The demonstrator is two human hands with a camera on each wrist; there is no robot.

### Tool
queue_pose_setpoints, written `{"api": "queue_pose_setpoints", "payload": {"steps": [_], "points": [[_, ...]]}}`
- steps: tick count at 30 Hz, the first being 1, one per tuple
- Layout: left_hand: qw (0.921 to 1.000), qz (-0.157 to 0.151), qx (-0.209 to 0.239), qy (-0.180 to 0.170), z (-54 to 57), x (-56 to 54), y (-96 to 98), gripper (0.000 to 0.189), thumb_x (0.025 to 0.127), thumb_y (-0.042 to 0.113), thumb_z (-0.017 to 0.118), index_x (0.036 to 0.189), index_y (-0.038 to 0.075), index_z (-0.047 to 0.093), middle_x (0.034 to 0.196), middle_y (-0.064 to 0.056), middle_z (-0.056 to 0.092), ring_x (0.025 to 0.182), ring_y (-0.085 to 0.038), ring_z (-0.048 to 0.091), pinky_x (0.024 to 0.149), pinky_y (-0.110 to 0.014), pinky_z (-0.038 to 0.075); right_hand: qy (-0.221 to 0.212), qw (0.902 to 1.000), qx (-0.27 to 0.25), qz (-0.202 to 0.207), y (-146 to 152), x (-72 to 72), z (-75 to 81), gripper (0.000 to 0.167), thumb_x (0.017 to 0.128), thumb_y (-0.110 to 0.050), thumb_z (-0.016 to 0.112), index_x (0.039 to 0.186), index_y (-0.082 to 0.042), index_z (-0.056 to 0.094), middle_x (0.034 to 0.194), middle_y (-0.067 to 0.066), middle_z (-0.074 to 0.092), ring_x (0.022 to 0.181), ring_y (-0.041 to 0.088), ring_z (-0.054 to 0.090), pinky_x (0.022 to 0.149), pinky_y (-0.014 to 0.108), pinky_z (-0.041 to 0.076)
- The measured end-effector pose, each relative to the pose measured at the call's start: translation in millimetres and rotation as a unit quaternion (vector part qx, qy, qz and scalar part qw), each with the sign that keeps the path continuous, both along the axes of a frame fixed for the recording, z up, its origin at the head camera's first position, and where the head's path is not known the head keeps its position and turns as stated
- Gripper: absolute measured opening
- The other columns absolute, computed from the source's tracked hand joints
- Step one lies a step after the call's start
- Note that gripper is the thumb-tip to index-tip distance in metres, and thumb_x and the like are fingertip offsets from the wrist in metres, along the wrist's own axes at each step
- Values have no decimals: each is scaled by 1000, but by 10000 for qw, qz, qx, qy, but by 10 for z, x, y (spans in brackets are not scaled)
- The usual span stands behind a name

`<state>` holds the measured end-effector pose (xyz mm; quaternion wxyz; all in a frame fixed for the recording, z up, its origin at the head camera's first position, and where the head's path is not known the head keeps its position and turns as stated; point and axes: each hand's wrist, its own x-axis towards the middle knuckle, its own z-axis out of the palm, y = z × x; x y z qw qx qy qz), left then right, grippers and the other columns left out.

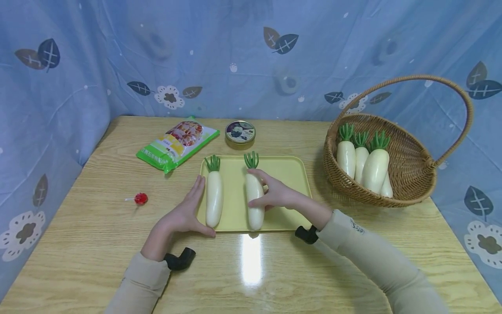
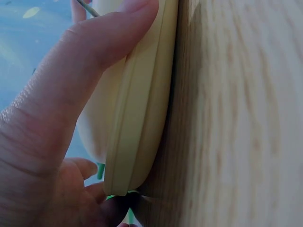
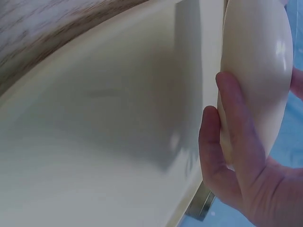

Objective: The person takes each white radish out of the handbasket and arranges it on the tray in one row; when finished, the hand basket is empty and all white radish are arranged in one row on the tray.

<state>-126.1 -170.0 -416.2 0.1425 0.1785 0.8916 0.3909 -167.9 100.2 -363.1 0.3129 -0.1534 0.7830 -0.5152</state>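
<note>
A white radish (image 1: 254,192) with a green top is gripped by my right hand (image 1: 270,192) over the middle of the yellow tray (image 1: 290,174). In the right wrist view my fingers (image 3: 239,118) wrap one side of its smooth body (image 3: 260,56). A second white radish (image 1: 214,198) lies lengthwise along the left side of the tray. My left hand (image 1: 188,213) rests at the tray's left front corner, fingers extended along the left edge and thumb reaching along the front. The left wrist view shows that thumb (image 2: 104,42) over the tray's rim (image 2: 137,104).
At the right stands a wicker basket (image 1: 415,192) with a tall handle and several white radishes (image 1: 375,170) inside. Behind the tray are a round tin (image 1: 240,134) and a green-and-white food packet (image 1: 178,144). A red lollipop (image 1: 140,199) lies at the left.
</note>
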Motion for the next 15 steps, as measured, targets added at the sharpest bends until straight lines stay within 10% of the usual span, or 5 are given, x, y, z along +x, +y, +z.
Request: {"api": "queue_pose_setpoints", "payload": {"steps": [15], "points": [[10000,-46,-15,51,-6,3,-8,146,46,41,89,144,1,-12,149,-19,-17,135,-40,-7,106,-56,9,167,9998,124,68,-290,-26,-76,92,73,-6,74,146,-20,20,118,23,41,85,27,59,58,40,55]]}}
